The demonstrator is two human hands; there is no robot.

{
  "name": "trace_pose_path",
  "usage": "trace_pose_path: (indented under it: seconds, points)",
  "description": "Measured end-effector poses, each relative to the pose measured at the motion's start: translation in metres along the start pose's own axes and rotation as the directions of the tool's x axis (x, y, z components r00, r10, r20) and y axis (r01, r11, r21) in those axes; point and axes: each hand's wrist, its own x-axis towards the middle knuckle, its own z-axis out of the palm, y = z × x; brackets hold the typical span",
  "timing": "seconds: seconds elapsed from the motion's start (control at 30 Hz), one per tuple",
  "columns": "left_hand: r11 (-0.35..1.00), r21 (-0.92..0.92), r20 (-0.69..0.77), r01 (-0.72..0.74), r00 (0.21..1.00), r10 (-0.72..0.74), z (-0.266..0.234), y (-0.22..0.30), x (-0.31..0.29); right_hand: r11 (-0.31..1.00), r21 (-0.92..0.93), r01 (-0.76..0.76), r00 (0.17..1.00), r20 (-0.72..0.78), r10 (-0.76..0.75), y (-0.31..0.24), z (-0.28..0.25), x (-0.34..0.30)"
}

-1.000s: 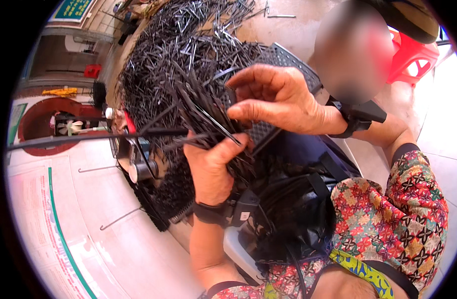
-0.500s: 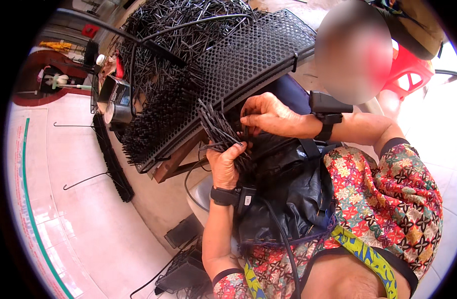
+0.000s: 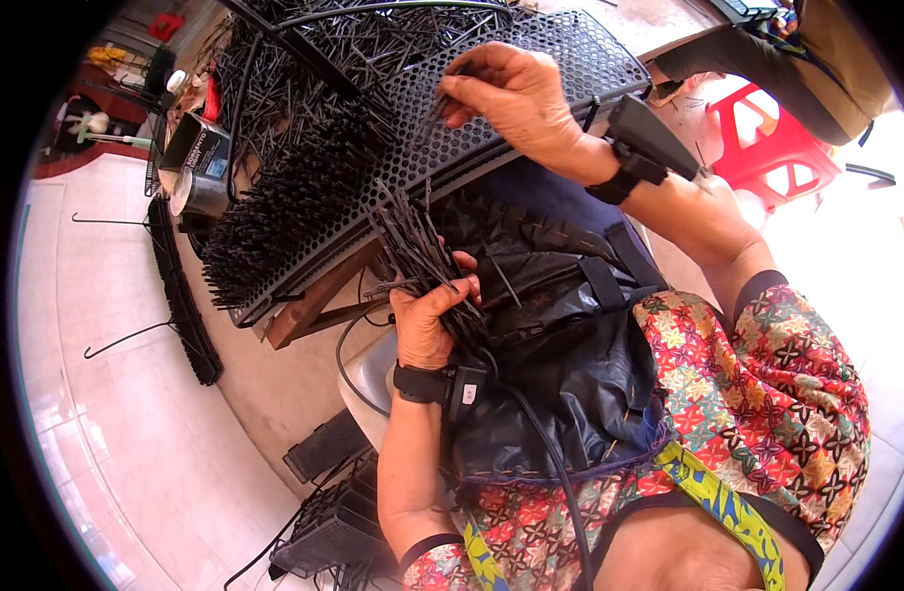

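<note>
A bundle of thin black sticks is gripped in my left hand, the thumb pressed across them, above my lap. My right hand is raised over a black perforated board, thumb and fingers pinched on thin black sticks; how many cannot be made out. The board lies slanted in front of me, its right part showing bare round holes. Its left part is densely filled with upright black sticks. One loose stick lies on the black apron over my lap.
Behind the board lies a large heap of loose black sticks. A metal can and a dark box stand at the left. A long black brush strip with wire hooks is further left. A red plastic stool and a person's leg are at the right.
My right hand has moved up and away from the bundle to above the board, carrying thin black sticks. My left hand still holds the bundle. The view has shifted slightly.
</note>
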Motion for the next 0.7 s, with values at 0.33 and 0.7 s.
trace_pose_path:
  seconds: [0.33,0.7]
  points:
    - [0.998,0.05,-0.015,-0.022,1.0,0.023,0.004,0.001,-0.014,0.913,-0.328,0.243,0.956,0.238,-0.169,0.021,0.017,0.009]
    - [0.994,-0.042,-0.056,-0.099,0.994,0.096,0.006,0.014,-0.018,0.629,-0.544,0.556,0.773,0.617,-0.149,0.009,0.038,0.028]
